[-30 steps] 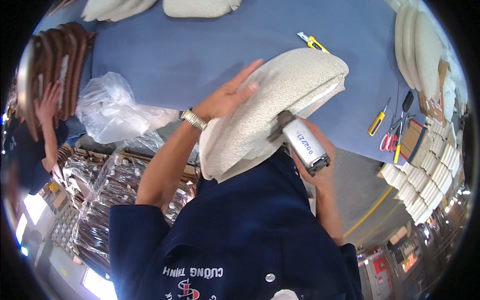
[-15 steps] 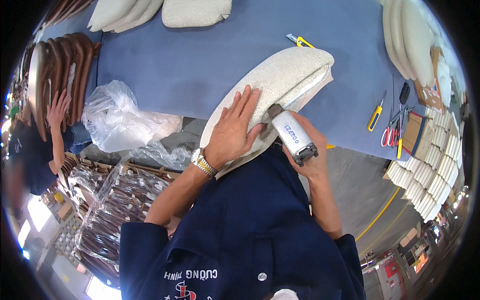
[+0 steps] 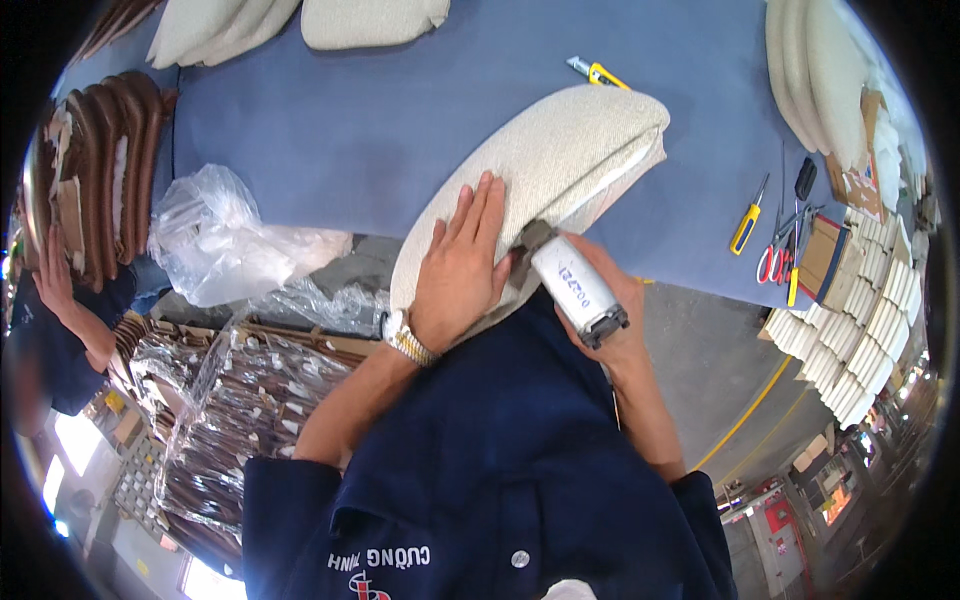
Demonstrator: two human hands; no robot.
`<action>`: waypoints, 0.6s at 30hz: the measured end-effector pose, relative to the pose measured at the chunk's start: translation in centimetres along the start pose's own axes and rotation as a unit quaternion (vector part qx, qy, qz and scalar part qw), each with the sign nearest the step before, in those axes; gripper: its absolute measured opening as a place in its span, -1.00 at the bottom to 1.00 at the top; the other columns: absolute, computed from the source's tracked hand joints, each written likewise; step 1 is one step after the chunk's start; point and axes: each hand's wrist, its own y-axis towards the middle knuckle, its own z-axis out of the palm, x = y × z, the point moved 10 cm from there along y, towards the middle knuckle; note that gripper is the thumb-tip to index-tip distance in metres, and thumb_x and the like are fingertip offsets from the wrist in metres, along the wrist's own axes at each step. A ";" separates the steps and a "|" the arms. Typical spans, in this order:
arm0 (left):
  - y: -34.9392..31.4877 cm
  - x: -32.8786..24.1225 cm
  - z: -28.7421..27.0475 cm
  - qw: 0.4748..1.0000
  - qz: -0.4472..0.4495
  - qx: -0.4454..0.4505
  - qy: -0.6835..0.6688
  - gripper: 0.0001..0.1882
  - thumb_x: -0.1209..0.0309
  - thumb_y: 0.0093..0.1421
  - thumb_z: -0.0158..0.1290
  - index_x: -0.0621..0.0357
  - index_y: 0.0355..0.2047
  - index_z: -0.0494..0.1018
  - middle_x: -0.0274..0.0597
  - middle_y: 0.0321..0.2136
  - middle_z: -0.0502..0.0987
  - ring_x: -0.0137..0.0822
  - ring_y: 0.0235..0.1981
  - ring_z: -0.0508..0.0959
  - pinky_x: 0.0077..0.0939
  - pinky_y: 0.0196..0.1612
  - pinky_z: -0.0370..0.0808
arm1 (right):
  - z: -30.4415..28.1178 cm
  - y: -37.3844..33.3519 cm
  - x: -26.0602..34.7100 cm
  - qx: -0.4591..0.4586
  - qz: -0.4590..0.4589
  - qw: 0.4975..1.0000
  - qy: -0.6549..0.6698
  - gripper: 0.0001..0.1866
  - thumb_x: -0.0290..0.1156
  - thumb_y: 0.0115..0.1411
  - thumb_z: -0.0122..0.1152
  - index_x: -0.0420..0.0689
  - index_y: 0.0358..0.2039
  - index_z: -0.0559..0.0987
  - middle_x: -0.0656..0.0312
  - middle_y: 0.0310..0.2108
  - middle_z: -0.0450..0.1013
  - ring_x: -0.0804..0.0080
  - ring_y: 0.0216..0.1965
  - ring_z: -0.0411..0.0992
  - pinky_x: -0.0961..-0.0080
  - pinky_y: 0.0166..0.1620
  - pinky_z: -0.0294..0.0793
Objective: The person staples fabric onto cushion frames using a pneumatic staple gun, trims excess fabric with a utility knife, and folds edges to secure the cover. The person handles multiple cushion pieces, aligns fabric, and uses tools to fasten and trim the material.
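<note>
A curved, cream-upholstered seat cushion (image 3: 565, 135) lies across the table's front edge, tilted against my body. My left hand (image 3: 456, 265) rests flat on its fabric, fingers stretched out and the thumb near the lower edge. In my right hand (image 3: 620, 315) is a silver staple gun (image 3: 570, 280), its dark nose against or close to the cushion's near edge; contact cannot be made out. Most of my right fingers are hidden behind the tool. White lining shows along the cushion's right-hand underside.
Beyond the cushion lies a yellow utility knife (image 3: 600, 74). At right are a yellow screwdriver (image 3: 748, 222), red-handled scissors (image 3: 772, 262) and cream cushions (image 3: 815, 80). Plastic wrap (image 3: 215, 235) hangs at left by brown curved frames (image 3: 110, 180), where a co-worker's hand (image 3: 58, 280) reaches.
The staple gun and my right hand have shifted slightly left and nearer along the cushion edge. My left hand stays flat on the fabric. The co-worker's hand has moved down and left.
</note>
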 end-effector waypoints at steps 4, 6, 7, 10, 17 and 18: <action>-0.2 0.2 -0.5 1.000 0.014 -0.004 -0.004 -0.01 0.46 0.21 0.22 0.18 0.55 -0.08 0.09 0.53 0.06 0.15 0.52 0.11 0.12 0.43 0.28 | 0.0 -0.7 1.5 -0.020 -0.101 0.994 -0.033 -0.43 -0.45 0.09 0.39 -0.23 0.16 0.58 0.02 -0.03 0.64 0.18 -0.09 0.66 0.42 0.00 0.58; -0.2 0.3 -0.7 1.000 0.015 -0.006 -0.002 0.00 0.46 0.20 0.23 0.18 0.55 -0.08 0.09 0.53 0.07 0.14 0.52 0.12 0.12 0.42 0.29 | 0.0 -0.6 2.1 -0.019 -0.099 0.994 -0.031 -0.44 -0.46 0.09 0.39 -0.24 0.16 0.58 0.01 -0.04 0.64 0.15 -0.09 0.66 0.41 0.00 0.58; -0.2 0.3 -0.7 1.000 0.015 -0.009 0.000 0.00 0.47 0.20 0.23 0.18 0.55 -0.08 0.09 0.53 0.07 0.14 0.52 0.12 0.12 0.42 0.30 | 0.0 -0.7 2.3 -0.015 -0.097 0.995 -0.030 -0.44 -0.46 0.10 0.39 -0.25 0.16 0.58 0.00 -0.04 0.64 0.13 -0.09 0.66 0.40 0.00 0.59; -0.3 0.4 -0.7 1.000 0.018 -0.013 -0.004 0.01 0.49 0.19 0.23 0.18 0.55 -0.09 0.08 0.53 0.08 0.13 0.52 0.14 0.12 0.42 0.31 | 0.4 -0.5 2.2 0.028 -0.048 0.998 -0.033 -0.37 -0.39 0.08 0.44 -0.24 0.19 0.57 -0.09 -0.01 0.62 0.01 -0.05 0.64 0.30 0.02 0.58; 0.1 0.2 -0.4 1.000 0.003 -0.020 -0.003 0.01 0.51 0.17 0.23 0.18 0.55 -0.08 0.09 0.52 0.09 0.14 0.51 0.14 0.12 0.41 0.32 | 0.9 -0.5 1.6 -0.004 -0.021 0.999 -0.036 -0.43 -0.46 0.08 0.40 -0.22 0.15 0.59 -0.01 -0.07 0.65 0.06 -0.11 0.66 0.36 -0.01 0.60; 0.1 0.2 -0.5 1.000 0.008 -0.020 -0.002 0.01 0.51 0.17 0.23 0.18 0.55 -0.07 0.09 0.52 0.09 0.14 0.51 0.14 0.12 0.41 0.33 | 0.9 -0.5 1.7 -0.006 -0.013 0.999 -0.035 -0.43 -0.45 0.07 0.41 -0.22 0.15 0.59 -0.02 -0.07 0.64 0.06 -0.10 0.66 0.36 -0.01 0.60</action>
